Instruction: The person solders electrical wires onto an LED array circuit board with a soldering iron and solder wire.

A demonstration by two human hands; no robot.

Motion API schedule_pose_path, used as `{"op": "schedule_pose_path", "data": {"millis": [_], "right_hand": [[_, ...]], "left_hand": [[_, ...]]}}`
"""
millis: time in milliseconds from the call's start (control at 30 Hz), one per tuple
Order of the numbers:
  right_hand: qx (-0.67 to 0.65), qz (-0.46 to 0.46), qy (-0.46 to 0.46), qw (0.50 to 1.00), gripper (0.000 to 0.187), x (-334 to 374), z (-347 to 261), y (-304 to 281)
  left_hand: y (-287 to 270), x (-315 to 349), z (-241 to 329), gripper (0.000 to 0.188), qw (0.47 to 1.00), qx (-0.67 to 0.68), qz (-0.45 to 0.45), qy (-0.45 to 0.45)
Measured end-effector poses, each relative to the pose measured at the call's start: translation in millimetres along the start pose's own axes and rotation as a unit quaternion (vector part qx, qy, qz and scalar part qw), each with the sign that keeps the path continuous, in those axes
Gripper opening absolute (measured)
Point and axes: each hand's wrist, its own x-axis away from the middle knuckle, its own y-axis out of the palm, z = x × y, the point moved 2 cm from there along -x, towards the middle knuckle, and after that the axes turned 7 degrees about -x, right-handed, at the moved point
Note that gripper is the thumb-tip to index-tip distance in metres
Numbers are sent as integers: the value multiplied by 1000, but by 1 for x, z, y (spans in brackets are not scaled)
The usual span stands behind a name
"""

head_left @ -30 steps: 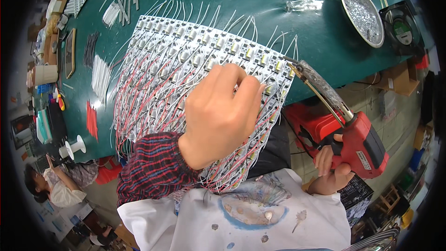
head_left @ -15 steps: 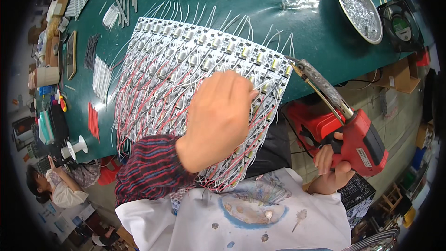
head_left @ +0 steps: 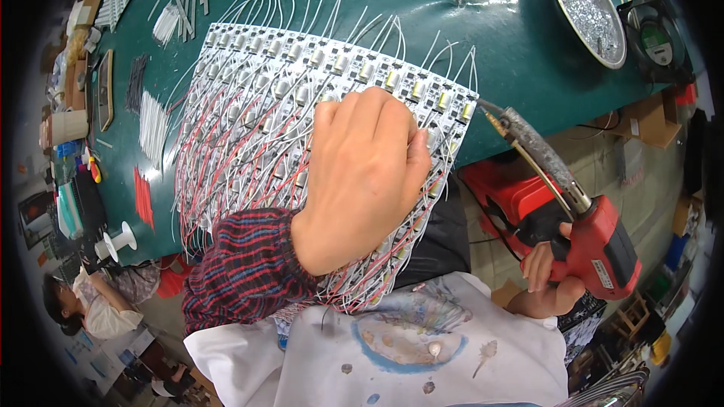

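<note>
A white panel of circuit boards point(head_left: 302, 51) lies on the green table, with rows of small components and many white and red wires point(head_left: 226, 143) trailing over it. Above its middle, my left hand point(head_left: 366, 173) is closed, knuckles up. Its fingertips are turned under, so whatever they pinch is hidden. My right hand point(head_left: 547, 279), right of the panel, grips the handle of a red and black soldering gun point(head_left: 603, 249). The gun's thin tip point(head_left: 486, 104) points at the panel's upper right corner; whether it touches there I cannot tell.
A metal bowl of silvery scraps point(head_left: 588, 15) stands at the far right beside a black fan point(head_left: 654, 41). Bundles of white wires point(head_left: 154, 130), black wires point(head_left: 137, 83) and red wires point(head_left: 142, 196) lie left of the panel, near a white spool point(head_left: 119, 241). Another person point(head_left: 105, 305) sits at lower left.
The soldering gun in my right hand has shifted right and slightly down. My left hand has turned a little and moved slightly right across the panel, still closed.
</note>
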Motion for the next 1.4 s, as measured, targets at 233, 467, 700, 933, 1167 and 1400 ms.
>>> {"op": "schedule_pose_path", "data": {"millis": [233,467,700,933,1167,1400], "right_hand": [[-9,30,15,999,77,4,9,1],[42,29,88,995,70,1,5,2],[28,88,11,996,77,25,22,-32],[35,-59,73,995,82,-1,2,-6],[-6,21,52,998,72,-1,6,2],[35,22,46,998,68,-1,9,1]], "left_hand": [[2,-1,-1,15,1000,-2,-4,0],[2,0,-3,15,1000,-5,-5,-3],[3,-2,-2,15,1000,3,-10,-1],[1,-2,-1,15,1000,-5,-8,-3],[0,-1,-1,15,1000,0,-10,-7],[1,0,-2,15,1000,1,-3,-1]]}}
